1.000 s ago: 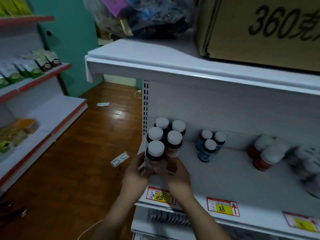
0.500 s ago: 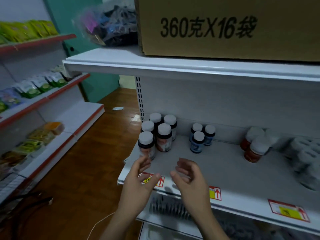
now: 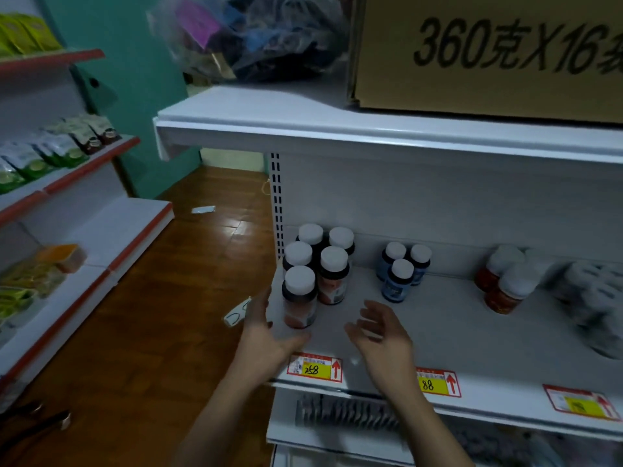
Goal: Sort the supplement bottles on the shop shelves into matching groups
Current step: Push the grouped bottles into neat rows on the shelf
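Several dark bottles with white caps and pink labels [image 3: 317,264] stand grouped at the left end of the white shelf [image 3: 438,335]. Three blue bottles [image 3: 401,271] stand in a cluster to their right. Further right are orange-red bottles [image 3: 505,284] and blurred pale bottles [image 3: 593,298]. My left hand [image 3: 266,335] is spread, fingers apart, just left of the front pink-label bottle, holding nothing. Over the shelf's front, to the right of that bottle, my right hand [image 3: 381,335] hovers with loosely curled fingers and an empty palm.
A large cardboard box [image 3: 488,52] and a plastic bag of goods [image 3: 256,38] sit on the top shelf. Price tags [image 3: 315,367] line the shelf edge. Across the wooden-floored aisle [image 3: 151,315] a second shelving unit [image 3: 67,183] holds green packets. Paper scraps lie on the floor.
One second ago both hands gripped the front pink-label bottles. They have let go and drawn back towards me, fingers spread. The camera view shifted.
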`<state>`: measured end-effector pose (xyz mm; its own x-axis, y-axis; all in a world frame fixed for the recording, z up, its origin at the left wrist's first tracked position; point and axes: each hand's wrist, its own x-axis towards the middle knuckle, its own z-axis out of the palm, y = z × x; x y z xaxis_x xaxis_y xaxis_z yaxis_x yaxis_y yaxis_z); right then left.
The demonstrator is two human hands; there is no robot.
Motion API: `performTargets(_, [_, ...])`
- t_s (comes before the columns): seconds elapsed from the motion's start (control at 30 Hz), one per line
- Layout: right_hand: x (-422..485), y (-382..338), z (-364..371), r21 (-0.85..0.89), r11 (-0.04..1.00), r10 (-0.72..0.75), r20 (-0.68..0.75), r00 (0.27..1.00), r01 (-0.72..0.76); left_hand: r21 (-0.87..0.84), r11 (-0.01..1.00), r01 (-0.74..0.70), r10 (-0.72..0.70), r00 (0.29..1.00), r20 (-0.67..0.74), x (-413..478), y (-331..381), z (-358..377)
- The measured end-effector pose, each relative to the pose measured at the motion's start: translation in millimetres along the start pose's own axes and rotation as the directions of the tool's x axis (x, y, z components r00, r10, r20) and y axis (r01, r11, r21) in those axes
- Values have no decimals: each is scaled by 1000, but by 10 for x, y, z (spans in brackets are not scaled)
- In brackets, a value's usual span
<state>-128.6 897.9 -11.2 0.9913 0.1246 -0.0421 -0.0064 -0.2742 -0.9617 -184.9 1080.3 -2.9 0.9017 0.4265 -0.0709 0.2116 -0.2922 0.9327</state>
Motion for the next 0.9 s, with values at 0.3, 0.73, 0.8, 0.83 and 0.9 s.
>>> performTargets(0.3, [590, -367, 369, -34, 994, -101, 116, 988, 105, -149, 948, -280, 313, 900, 303, 815, -99, -43])
performTargets(0.73, [1078, -215, 341, -91, 977, -164, 265, 950, 194, -172, 957, -235, 284, 885, 370, 975, -250, 77])
performTargets(0.8, [1095, -213, 320, -111, 973, -164, 278, 947, 201, -181, 957, -227, 281, 880, 383, 977, -297, 113])
performTargets(0.83, [1098, -211, 305, -116, 971, -170, 286, 943, 210, -172, 955, -240, 289, 877, 384, 977, -297, 130])
performTargets(0.9, [1103, -222, 278, -103, 969, -185, 298, 936, 224, -157, 951, -265, 306, 873, 380, 967, -276, 174])
